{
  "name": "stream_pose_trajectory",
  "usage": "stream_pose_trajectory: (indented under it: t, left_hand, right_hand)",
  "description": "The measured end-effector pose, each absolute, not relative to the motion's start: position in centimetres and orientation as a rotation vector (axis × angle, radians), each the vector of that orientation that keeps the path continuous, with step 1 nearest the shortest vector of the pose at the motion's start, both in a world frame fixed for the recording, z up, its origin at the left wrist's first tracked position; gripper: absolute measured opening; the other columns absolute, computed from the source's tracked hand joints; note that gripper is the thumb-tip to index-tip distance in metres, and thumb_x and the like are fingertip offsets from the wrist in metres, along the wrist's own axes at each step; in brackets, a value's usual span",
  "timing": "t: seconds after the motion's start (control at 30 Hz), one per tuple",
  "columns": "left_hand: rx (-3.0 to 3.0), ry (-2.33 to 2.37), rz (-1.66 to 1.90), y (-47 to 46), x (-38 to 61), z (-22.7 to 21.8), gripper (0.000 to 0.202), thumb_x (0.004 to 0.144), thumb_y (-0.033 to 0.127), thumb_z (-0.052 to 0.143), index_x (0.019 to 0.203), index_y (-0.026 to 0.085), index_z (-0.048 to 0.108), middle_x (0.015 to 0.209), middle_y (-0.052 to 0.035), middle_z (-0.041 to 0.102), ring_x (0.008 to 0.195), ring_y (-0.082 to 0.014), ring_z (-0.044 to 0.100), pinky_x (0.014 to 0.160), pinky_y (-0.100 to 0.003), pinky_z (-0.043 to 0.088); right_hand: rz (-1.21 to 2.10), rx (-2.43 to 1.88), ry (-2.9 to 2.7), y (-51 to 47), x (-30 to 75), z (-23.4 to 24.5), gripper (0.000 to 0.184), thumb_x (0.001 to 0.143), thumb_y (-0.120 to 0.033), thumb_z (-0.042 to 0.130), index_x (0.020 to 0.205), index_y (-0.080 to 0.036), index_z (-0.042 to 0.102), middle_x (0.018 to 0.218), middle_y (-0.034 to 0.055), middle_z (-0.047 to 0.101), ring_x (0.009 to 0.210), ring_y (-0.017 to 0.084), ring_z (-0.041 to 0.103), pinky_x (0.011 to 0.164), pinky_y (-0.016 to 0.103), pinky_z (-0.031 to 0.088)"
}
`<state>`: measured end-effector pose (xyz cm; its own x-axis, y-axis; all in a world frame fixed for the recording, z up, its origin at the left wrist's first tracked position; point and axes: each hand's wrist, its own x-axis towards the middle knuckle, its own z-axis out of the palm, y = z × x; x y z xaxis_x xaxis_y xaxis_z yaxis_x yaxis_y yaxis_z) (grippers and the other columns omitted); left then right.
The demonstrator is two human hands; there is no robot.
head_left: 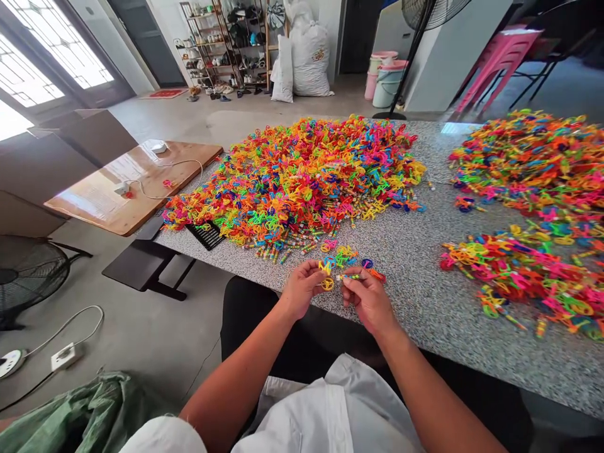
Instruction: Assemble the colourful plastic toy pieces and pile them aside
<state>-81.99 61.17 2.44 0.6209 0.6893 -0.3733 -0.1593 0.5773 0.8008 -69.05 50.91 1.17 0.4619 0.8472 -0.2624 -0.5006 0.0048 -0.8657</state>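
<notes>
My left hand (pixel 302 288) is closed in a pinch on a small yellow plastic ring piece (pixel 326 281) just over the near edge of the speckled granite table (pixel 415 251). My right hand (pixel 369 297) is closed on a thin striped stick (pixel 348 276) that points toward the yellow piece. Both hands almost touch. A few loose coloured pieces (pixel 346 256) lie just beyond my fingers. A large heap of bright plastic rings (pixel 297 176) fills the table's far left.
More coloured pieces lie in heaps at the right (pixel 528 163) and near right (pixel 523 277). A black comb-like object (pixel 206 235) sits by the big heap. A low wooden table (pixel 127 189), a floor fan (pixel 23 270), a power strip (pixel 63 357) and a green sack (pixel 80 415) are at the left.
</notes>
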Motion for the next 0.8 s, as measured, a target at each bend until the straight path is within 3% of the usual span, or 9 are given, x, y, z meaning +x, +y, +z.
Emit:
stream_pose_trajectory:
  t: [0.17, 0.33, 0.63, 0.8]
  left_hand:
    - [0.790, 0.680, 0.503, 60.5, -81.7, 2.1, 0.044, 0.066, 0.035, 0.092, 0.093, 0.013, 0.066, 0.086, -0.0049, 0.072, 0.076, -0.0138, 0.068, 0.077, -0.029, 0.056]
    - [0.832, 0.675, 0.474, 60.1, -81.8, 1.9, 0.042, 0.068, 0.040, 0.092, 0.089, 0.012, 0.068, 0.086, -0.0053, 0.071, 0.078, -0.0140, 0.067, 0.082, -0.031, 0.055]
    - [1.018, 0.702, 0.515, 59.2, -81.1, 1.1, 0.038, 0.079, 0.047, 0.081, 0.091, 0.015, 0.065, 0.083, -0.0030, 0.068, 0.075, -0.0141, 0.063, 0.077, -0.030, 0.051]
    - [1.394, 0.892, 0.649, 57.7, -80.5, 0.6, 0.017, 0.092, 0.034, 0.064, 0.088, 0.018, 0.062, 0.079, -0.0024, 0.066, 0.073, -0.0150, 0.059, 0.070, -0.028, 0.045]
  right_hand:
    - [1.131, -1.044, -0.262, 50.9, -69.1, 1.4, 0.035, 0.068, -0.040, 0.089, 0.091, -0.022, 0.071, 0.073, -0.0029, 0.066, 0.054, 0.010, 0.054, 0.043, 0.021, 0.046]
    - [1.116, -1.036, -0.167, 50.6, -69.5, 1.3, 0.033, 0.066, -0.040, 0.091, 0.085, -0.020, 0.073, 0.070, -0.0031, 0.064, 0.051, 0.008, 0.052, 0.040, 0.020, 0.044]
    - [1.118, -1.079, -0.133, 50.4, -69.7, 0.8, 0.034, 0.066, -0.042, 0.089, 0.072, -0.019, 0.065, 0.062, -0.0039, 0.059, 0.045, 0.007, 0.048, 0.038, 0.020, 0.039]
    - [1.002, -1.163, -0.147, 49.9, -70.8, 0.3, 0.030, 0.070, -0.044, 0.086, 0.074, -0.021, 0.066, 0.061, -0.0040, 0.058, 0.045, 0.009, 0.046, 0.040, 0.023, 0.038]
